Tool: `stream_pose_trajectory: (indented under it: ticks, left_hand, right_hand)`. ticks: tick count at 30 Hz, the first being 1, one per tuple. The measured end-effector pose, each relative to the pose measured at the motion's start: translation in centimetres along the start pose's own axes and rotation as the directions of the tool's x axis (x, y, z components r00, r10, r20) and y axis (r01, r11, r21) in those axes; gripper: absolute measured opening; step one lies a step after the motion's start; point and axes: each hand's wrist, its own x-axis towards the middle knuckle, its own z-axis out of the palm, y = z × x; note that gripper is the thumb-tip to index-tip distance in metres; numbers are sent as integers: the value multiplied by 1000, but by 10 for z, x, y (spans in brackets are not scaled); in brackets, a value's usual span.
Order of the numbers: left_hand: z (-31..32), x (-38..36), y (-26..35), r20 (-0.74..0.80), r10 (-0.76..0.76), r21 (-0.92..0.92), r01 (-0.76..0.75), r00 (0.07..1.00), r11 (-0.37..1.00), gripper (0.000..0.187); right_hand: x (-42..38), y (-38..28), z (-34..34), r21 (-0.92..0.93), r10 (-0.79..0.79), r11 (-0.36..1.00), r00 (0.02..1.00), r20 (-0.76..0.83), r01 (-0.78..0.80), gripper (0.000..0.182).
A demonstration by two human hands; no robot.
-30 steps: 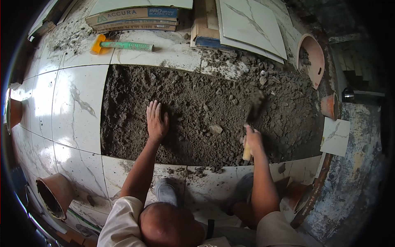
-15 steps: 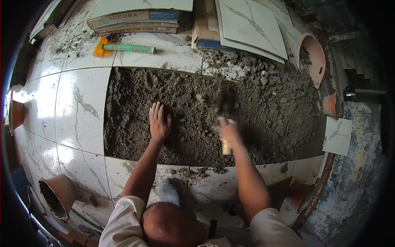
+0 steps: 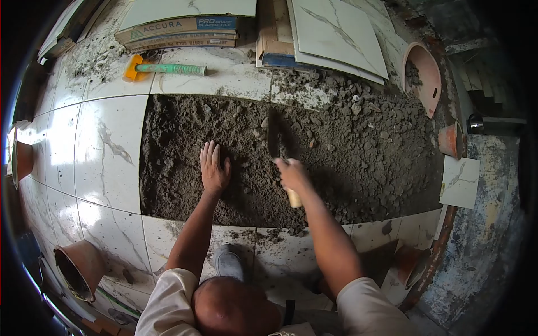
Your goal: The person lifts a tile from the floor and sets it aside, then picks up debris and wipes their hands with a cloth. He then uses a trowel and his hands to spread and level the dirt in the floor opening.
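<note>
My left hand [image 3: 214,171] lies on the grey crumbly mortar bed [image 3: 370,168], fingers stretched out, holding nothing. In my right hand [image 3: 292,175] is a trowel [image 3: 273,134], its pale wooden handle end showing below the fist. The dark blade points away from me, on or just over the mortar; exact contact is hard to see. Small stones lie scattered around the blade. The mortar fills a rectangular gap between white marbled tiles [image 3: 106,148].
A mallet [image 3: 168,68] with yellow head and green handle lies beyond the gap. Tile boxes [image 3: 179,31] and loose tiles [image 3: 339,36] stand behind. A pink basin [image 3: 423,78] and small bucket [image 3: 450,140] are right; another bucket [image 3: 81,266] lies tipped at lower left.
My right hand has moved left with the trowel, whose blade now sits nearer my left hand. My left hand stays flat on the mortar. The whole view has shifted slightly.
</note>
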Motion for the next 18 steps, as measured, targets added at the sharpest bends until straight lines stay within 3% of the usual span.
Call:
stream_pose_trajectory:
  ticks: [1, 2, 3, 4, 6, 8, 12, 15, 16, 17, 18]
  left_hand:
    - [-1, 3, -1, 7, -8, 6, 8, 1000, 1000, 54]
    - [-3, 5, -2, 2, -12, 8, 12, 1000, 1000, 54]
    - [-3, 6, -1, -7, -16, 4, 16, 1000, 1000, 54]
    - [-2, 4, 2, -6, -13, -6, 13, 1000, 1000, 54]
    - [-1, 2, 4, -6, -14, -3, 14, 1000, 1000, 54]
    - [-1, 5, 5, -9, -30, 10, 30, 1000, 1000, 51]
    - [-1, 4, 1, -12, 0, 5, 0, 1000, 1000, 54]
    - [-2, 4, 1, -6, -2, -6, 2, 1000, 1000, 54]
    - [-2, 5, -1, -10, -5, -5, 5, 1000, 1000, 54]
    - [-1, 3, -1, -13, -3, -10, 3, 1000, 1000, 54]
    - [0, 3, 0, -17, -1, -15, 1, 1000, 1000, 54]
  right_hand:
    - [-11, 2, -12, 12, 33, 999, 995, -93, -32, 47]
    - [-12, 16, -24, 169, 162, 974, 986, -48, -152, 51]
    - [-9, 40, -32, 298, 194, 941, 977, -85, -161, 42]
    - [-26, 39, -40, 288, 234, 940, 961, -146, -185, 41]
    - [-38, 45, -43, 224, 183, 962, 977, -106, -156, 40]
    - [-49, 13, -35, 100, 105, 989, 994, 30, -108, 40]
    - [-22, -22, -1, 111, 13, 993, 986, 167, -32, 43]
    - [-6, 0, -16, 89, 54, 994, 990, 131, -66, 49]
    - [-11, 14, -22, 173, 68, 981, 987, 145, -93, 47]
    - [-13, 34, -23, 219, 95, 971, 995, 28, -99, 40]
    - [-21, 44, -30, 210, 93, 973, 995, 28, -96, 40]
